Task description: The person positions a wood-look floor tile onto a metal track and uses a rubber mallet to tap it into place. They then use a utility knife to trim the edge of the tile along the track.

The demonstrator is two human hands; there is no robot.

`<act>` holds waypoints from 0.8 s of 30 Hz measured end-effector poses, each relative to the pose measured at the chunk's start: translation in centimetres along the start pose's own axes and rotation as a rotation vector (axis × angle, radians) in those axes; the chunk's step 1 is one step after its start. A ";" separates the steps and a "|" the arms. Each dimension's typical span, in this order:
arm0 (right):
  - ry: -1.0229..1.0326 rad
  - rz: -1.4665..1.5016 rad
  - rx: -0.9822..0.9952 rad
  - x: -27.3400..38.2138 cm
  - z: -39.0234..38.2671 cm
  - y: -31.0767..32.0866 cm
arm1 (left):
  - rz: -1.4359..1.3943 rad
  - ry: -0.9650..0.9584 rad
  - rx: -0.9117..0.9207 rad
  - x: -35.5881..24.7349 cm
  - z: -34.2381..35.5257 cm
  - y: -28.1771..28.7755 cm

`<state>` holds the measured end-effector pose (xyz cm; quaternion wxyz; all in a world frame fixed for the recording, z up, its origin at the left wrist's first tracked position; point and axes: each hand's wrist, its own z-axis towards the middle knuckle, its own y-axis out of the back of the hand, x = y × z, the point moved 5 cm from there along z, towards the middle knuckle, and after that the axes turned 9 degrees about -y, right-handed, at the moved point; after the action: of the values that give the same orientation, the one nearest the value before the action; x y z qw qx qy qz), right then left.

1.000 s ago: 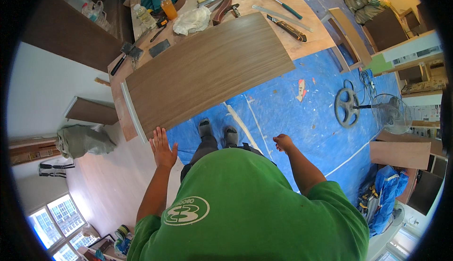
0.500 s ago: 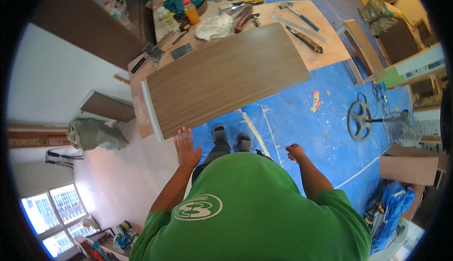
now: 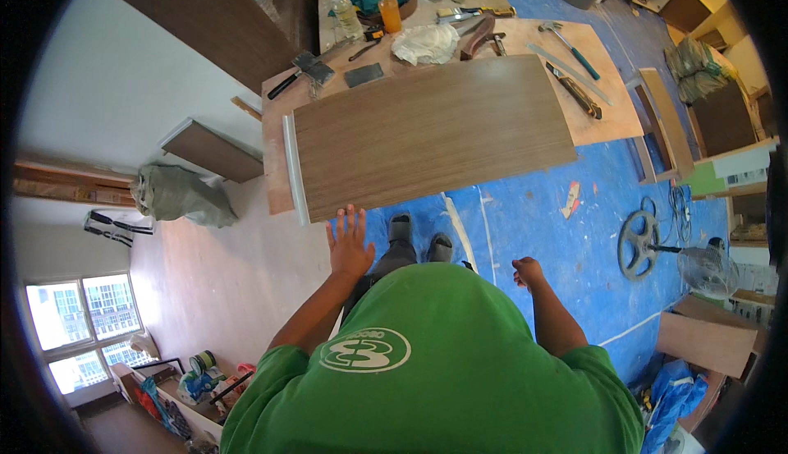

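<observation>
A wood-grain brown board (image 3: pixel 435 130) lies across the worktable, with a pale edge strip (image 3: pixel 294 168) along its left end. My left hand (image 3: pixel 350 245) is at the board's near left edge, fingers spread, the tips at the edge; whether they press on it I cannot tell. Off to the right, over the blue floor sheet, my right hand (image 3: pixel 528 273) is closed with curled fingers. Anything inside it is hidden. Beyond the board's right end lie a utility knife (image 3: pixel 579 95), a metal ruler (image 3: pixel 569 74) and a claw hammer (image 3: pixel 570 50).
Along the table's far side are an orange bottle (image 3: pixel 389 12), a clear bottle (image 3: pixel 346 16), a white cloth (image 3: pixel 425 44) and a scraper (image 3: pixel 312 68). A fan (image 3: pixel 707 272) stands on the right. At left sit a stuffed sack (image 3: pixel 182 196) and a leaning panel (image 3: pixel 215 152).
My view has turned slightly, so the table and board sit further right in it. The left hand's fingers are spread wider; it stays by the board's edge. My right hand remains closed.
</observation>
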<state>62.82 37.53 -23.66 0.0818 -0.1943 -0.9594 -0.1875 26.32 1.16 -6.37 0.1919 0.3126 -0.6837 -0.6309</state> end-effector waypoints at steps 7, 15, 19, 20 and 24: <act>0.010 -0.014 0.001 0.1 -0.3 0.5 | 0.020 -0.011 -0.008 -0.1 0.2 -0.3; -0.045 -0.009 -0.016 -1.2 -0.8 0.1 | 0.019 -0.038 -0.022 -0.5 0.5 -0.3; -0.043 -0.006 -0.016 -1.4 -0.9 0.0 | 0.026 -0.025 -0.002 -0.4 0.5 -0.3; -0.043 -0.004 -0.021 -1.4 -0.9 -0.2 | 0.030 -0.020 0.006 -0.3 0.5 -0.2; -0.022 0.004 -0.019 -2.1 0.0 -0.1 | 0.027 -0.047 -0.024 -0.7 0.7 -0.1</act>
<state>64.73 36.76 -24.21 0.0698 -0.1989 -0.9581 -0.1942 26.42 2.12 -6.51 0.1882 0.2861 -0.6844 -0.6436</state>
